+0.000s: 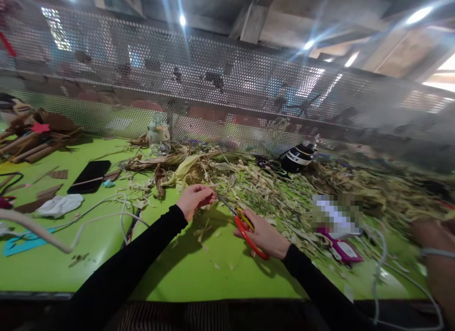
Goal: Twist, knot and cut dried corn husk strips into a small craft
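Observation:
My right hand (265,235) is closed round the red and yellow handles of a pair of scissors (245,230). Their metal blades point up and left, with the tips close to my other hand. My left hand (196,199) is in a closed pinch above the green table; whatever is between its fingertips is too small to make out. Just beyond it lies a pale yellow-green corn husk (185,170). Shredded husk scraps (259,191) spread behind and to the right of the scissors, and a few bits lie beneath my hands.
A black phone (90,177), crumpled white tissue (60,205) and loose cables lie left. Behind stand a clear bottle (159,136), a black jar (298,158) and a perforated metal screen (213,84). To the right are a magenta-handled tool (343,250) and another person's arm (439,260).

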Available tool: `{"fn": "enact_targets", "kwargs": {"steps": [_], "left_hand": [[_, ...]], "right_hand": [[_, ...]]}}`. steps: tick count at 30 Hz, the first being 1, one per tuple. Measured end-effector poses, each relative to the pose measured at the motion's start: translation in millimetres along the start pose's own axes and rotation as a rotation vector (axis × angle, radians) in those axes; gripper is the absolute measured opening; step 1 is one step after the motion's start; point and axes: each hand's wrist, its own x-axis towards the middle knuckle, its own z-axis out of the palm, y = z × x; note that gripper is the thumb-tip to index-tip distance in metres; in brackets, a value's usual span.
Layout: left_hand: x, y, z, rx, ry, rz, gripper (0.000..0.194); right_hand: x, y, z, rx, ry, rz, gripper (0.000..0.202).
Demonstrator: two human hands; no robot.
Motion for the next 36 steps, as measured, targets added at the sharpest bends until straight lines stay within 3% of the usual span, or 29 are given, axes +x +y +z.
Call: {"fn": "enact_targets", "kwargs": {"steps": [15,31,36], "left_hand": [[-3.8,-8.0,1.0,0.161,-0.033,-0.053,0.012],[-2.5,-7.1,-1.2,0.177,-0.006,-0.077,0.011],[-3.6,-10.0,-1.8,0.161,-0.046,-0.079,0.013]], "right_hand": [[1.4,-2.8,11.6,-0.006,0.064,-0.094,0.030],[-4.1,-2.7,13.4,0.000,0.104,-0.060,0.036],[-5.6,14.6,12.3,-0.047,0.193,-0.008,0.037]]}}
